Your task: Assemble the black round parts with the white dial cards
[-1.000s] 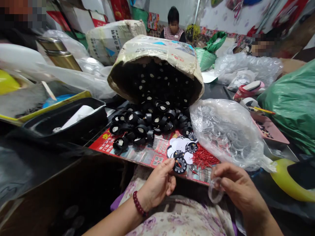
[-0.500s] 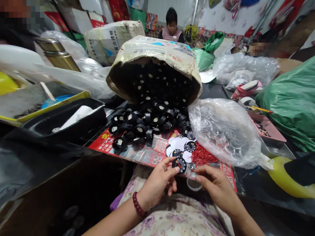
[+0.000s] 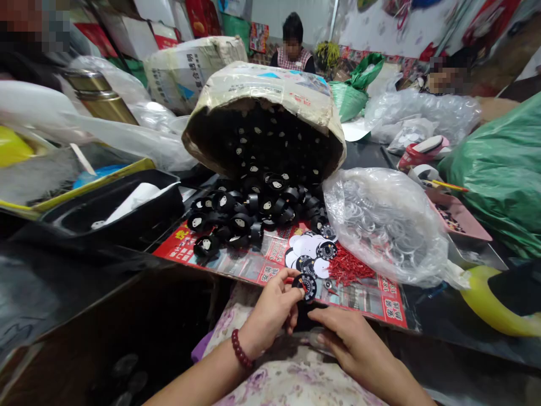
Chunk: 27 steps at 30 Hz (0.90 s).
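my left hand [image 3: 273,301] pinches the round dial [image 3: 310,286], face tilted up toward me; my right hand [image 3: 357,336] grips a blurred clear ring [image 3: 315,339], lower than a moment ago.

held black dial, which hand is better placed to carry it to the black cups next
Probably left: the left hand pinches the black dial, and the black cups lie straight ahead of it. The right hand sits farther right, apart from the dial.
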### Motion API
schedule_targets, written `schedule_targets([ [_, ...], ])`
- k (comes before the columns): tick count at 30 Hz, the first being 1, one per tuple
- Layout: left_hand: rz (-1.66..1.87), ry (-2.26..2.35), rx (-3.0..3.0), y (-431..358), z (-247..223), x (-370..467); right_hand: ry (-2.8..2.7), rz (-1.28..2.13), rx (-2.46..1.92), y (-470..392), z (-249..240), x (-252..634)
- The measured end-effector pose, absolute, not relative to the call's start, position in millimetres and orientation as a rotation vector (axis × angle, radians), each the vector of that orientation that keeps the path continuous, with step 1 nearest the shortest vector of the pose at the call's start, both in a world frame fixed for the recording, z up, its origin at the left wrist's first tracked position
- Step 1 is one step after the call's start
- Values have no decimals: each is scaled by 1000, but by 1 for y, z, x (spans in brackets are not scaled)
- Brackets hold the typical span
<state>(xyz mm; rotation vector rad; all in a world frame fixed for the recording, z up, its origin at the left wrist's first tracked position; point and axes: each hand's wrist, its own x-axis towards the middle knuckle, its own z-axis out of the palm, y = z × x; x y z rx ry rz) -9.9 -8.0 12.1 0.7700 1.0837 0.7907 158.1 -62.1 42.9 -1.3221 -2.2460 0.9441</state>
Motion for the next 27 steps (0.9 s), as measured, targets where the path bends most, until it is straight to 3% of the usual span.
schedule_targets([
  [10,801,933,606,-9,14,-12,-2291,962,-1448,-58,32,155],
  [21,827,913,641,-11,12,-6,-2618,531,-1576,-56,15,151],
  [27,782,882,661,-12,16,-8,-2575,573,-1568,-59,13,151],
])
